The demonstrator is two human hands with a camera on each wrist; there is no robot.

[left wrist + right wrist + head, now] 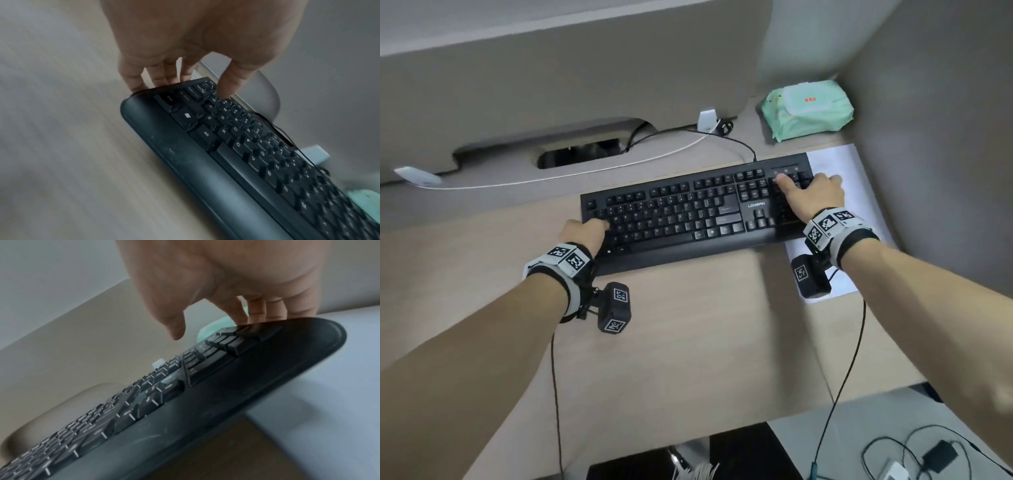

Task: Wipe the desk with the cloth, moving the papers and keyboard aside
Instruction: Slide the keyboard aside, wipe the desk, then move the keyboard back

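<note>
The black keyboard (695, 212) is lying across the tabletop (688, 325), its right end overlapping the white papers (835, 164) near the right wall. The left hand (583, 233) is gripping the keyboard's left end — fingers (133, 78) curling over the edge, thumb on the keys. The right hand (810, 197) is gripping the right end the same way, its fingers (257, 311) hooking behind the edge. A green pack of wet wipes (806, 109) is sitting in the far corner, and a white cable (585, 173) is trailing behind the keyboard.
</note>
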